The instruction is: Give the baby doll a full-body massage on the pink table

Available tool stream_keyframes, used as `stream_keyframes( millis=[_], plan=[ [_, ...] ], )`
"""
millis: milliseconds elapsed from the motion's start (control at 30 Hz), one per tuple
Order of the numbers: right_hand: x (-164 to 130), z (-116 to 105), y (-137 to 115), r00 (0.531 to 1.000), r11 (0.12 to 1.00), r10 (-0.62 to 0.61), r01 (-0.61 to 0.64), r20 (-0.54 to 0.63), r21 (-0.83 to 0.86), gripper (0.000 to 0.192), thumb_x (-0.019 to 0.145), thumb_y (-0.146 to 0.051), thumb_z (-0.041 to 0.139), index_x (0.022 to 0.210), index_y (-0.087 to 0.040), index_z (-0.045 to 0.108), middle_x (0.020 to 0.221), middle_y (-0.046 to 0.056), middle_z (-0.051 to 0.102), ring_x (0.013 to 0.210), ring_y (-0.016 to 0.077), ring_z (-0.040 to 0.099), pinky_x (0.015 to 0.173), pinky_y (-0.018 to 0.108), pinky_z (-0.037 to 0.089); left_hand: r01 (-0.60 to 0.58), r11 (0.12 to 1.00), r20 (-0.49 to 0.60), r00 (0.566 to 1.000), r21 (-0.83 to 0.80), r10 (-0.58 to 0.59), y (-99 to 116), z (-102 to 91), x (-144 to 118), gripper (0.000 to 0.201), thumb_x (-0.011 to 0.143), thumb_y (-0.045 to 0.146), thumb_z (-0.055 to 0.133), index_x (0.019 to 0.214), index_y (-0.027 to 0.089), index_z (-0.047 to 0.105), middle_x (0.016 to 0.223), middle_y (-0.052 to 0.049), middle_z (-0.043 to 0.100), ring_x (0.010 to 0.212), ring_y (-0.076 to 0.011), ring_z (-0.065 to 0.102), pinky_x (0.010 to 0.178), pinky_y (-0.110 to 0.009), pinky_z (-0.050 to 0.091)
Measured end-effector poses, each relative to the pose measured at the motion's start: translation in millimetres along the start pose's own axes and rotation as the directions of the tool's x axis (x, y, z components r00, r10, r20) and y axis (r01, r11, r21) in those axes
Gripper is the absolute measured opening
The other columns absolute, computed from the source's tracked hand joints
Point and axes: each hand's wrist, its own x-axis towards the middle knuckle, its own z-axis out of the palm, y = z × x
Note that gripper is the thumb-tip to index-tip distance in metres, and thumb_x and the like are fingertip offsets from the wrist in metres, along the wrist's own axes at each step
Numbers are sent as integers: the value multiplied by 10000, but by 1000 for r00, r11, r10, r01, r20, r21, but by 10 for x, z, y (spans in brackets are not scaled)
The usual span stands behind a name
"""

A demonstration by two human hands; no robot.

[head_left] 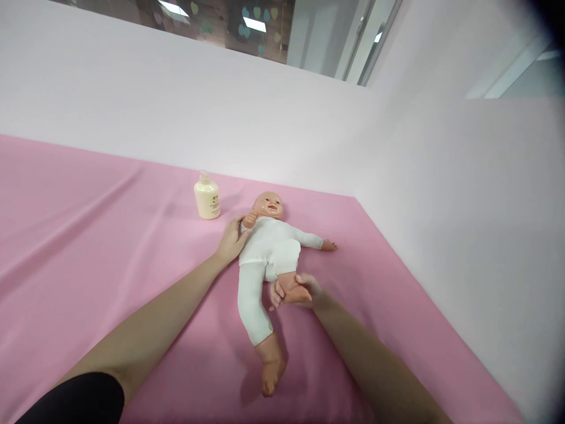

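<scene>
A baby doll (265,241) with a bare plastic head and white cloth body lies on its back, head away from me. My left hand (232,241) is against the doll's side at its bent arm, the thumb over the white cloth and the fingers around the arm, partly hidden. Under the bent leg, my right hand (309,288) grips the doll's foot (295,288), fingers showing on both sides of it. That knee is folded up toward the belly. The other leg (253,300) stretches toward me, and the far arm (313,239) reaches out to the right.
A cream pump bottle (207,198) stands upright left of the doll's head. Everything lies on a pink sheet (110,235) with some creases. White walls (220,112) border the surface at the back and right, with a window (247,26) above the back one.
</scene>
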Motion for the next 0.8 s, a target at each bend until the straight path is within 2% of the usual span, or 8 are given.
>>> stream_keyframes(
  millis=[167, 333, 533, 800],
  plan=[
    [-22, 8, -1, 975, 981, 181, -170, 132, -89, 513, 696, -537, 618, 915, -74, 607, 861, 124, 627, 800, 220, 600, 790, 347, 442, 142, 960, -79, 983, -239, -165, -104, 15, 19, 395, 846, 356, 499, 1183, 169, 413, 1168, -110, 527, 1084, -217, 511, 959, -402, 401],
    [-66, -41, 22, 941, 962, 273, -262, 201, -78, 569, 670, -521, 657, 1009, -68, 587, 893, 158, 671, 804, 248, 637, 780, 369, 463, 269, 908, -109, 942, -321, -317, -126, -3, 40, 362, 821, 375, 516, 1123, 194, 428, 1092, -84, 557, 969, -193, 551, 868, -362, 441],
    [-61, -62, 19, 919, 949, 316, -311, 237, -58, 571, 646, -484, 711, 1016, -69, 583, 906, 173, 677, 754, 239, 648, 681, 342, 489, 314, 888, -79, 930, -336, -358, -137, 7, 44, 321, 791, 385, 545, 1023, 185, 450, 962, -57, 577, 889, -188, 566, 809, -339, 448],
    [-28, -31, 10, 890, 928, 370, -343, 266, -146, 555, 624, -456, 755, 1006, -83, 604, 936, 162, 675, 826, 239, 636, 721, 327, 478, 330, 893, -70, 928, -306, -367, -150, 18, 35, 314, 782, 394, 557, 995, 182, 463, 935, -48, 571, 857, -185, 559, 796, -333, 440]
  ],
)
